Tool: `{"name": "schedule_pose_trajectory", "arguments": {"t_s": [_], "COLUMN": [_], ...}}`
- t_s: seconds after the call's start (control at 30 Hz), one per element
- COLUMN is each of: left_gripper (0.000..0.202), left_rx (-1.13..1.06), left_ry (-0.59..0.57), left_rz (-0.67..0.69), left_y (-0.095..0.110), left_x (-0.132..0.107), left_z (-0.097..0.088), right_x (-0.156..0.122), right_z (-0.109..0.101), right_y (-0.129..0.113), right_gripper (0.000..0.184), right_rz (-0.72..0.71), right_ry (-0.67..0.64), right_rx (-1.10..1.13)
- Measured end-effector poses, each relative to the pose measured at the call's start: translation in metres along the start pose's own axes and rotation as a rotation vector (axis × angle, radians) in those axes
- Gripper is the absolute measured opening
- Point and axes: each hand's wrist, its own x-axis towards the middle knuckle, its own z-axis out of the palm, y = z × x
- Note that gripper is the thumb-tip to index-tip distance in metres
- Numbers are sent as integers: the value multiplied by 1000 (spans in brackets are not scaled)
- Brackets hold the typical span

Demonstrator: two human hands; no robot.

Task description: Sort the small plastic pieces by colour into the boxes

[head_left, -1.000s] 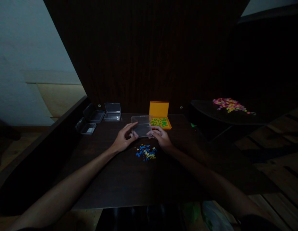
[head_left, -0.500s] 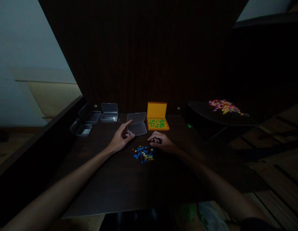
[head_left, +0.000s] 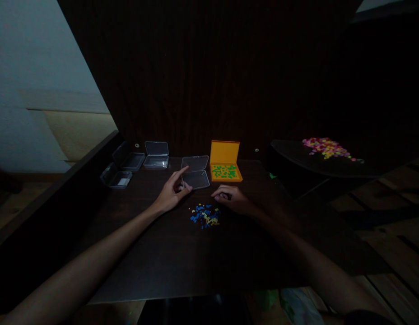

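Note:
My left hand (head_left: pixel 174 189) rests at the left edge of an open clear plastic box (head_left: pixel 199 180), thumb and index finger spread apart around its near-left corner. My right hand (head_left: pixel 232 198) is low over the table, right of that box, with its fingers curled in; anything inside them is hidden. Between the hands and closer to me lies a loose pile of small blue and yellow pieces (head_left: pixel 205 216). Behind my right hand stands an open orange box (head_left: pixel 225 151), its lid raised, with many small green pieces (head_left: pixel 224 171) in its base.
Several more open clear boxes, such as this one (head_left: pixel 156 161), stand at the back left of the dark table (head_left: pixel 155 266). A heap of pink, red and yellow bits (head_left: pixel 326 148) lies on a raised dark shelf (head_left: pixel 290 151) at right. A tall dark panel (head_left: pixel 202 81) closes the back.
The camera view has shifted slightly, so the boxes and pile appear a little further right. Both hands keep nearly the same poses and places; no piece has visibly been moved.

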Motion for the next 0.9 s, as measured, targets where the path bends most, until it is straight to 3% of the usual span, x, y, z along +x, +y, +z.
{"name": "schedule_pose_trajectory", "arguments": {"t_s": [0.2,0.5,0.9], "left_gripper": [71,74,74], "left_rx": [-7,-21,20], "left_ry": [-50,-56,-50], "left_rz": [-7,6,-8], "left_y": [1,1,4], "left_x": [-1,-2,-3], "left_z": [0,1,1], "right_x": [-2,-9,-9], "right_z": [-5,-20,-16], "right_y": [7,6,3], "right_gripper": [20,12,16], "right_rz": [-10,-195,-200], "right_ry": [-11,-195,-149], "right_rx": [20,87,11]}}
